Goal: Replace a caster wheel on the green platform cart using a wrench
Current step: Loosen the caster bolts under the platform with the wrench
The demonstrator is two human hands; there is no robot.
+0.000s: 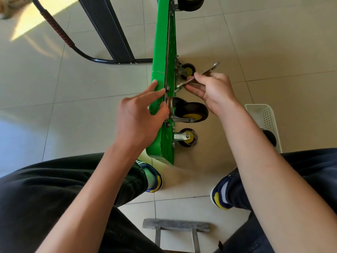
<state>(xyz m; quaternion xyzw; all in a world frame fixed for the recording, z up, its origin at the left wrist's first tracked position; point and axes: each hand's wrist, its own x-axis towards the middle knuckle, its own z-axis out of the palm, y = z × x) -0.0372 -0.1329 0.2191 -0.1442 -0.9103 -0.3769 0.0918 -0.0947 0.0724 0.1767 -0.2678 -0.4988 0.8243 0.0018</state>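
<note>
The cart (160, 73) stands on edge on the tiled floor (54, 88), its green deck facing left and its underside facing right. Its black handle (60, 33) lies on the floor to the left.

Casters on the underside — four visible:
- one at the top edge of the frame (190, 3);
- a small one (187, 70) just above the right hand;
- a large black-and-yellow one (191, 112) between the two hands;
- a small one (187, 137) below it.

The left hand (138, 115) rests on the deck edge, fingers spread and extended, index fingertip at a bolt head near the caster plate. Nothing is clamped in it.

The right hand (211, 92) pinches the wrench (198, 75) between thumb and fingers, closed on the shank. The wrench runs diagonally: its lower end meets the cart underside just above the large caster, its upper end points up and right, clear of the hand.

A white perforated basket (262, 114) sits on the floor right of the right forearm; a dark wheel (269, 137) lies inside. Two shoes flank the cart's near end — left (155, 178), right (220, 194). A grey stool edge (175, 225) shows between the knees.
</note>
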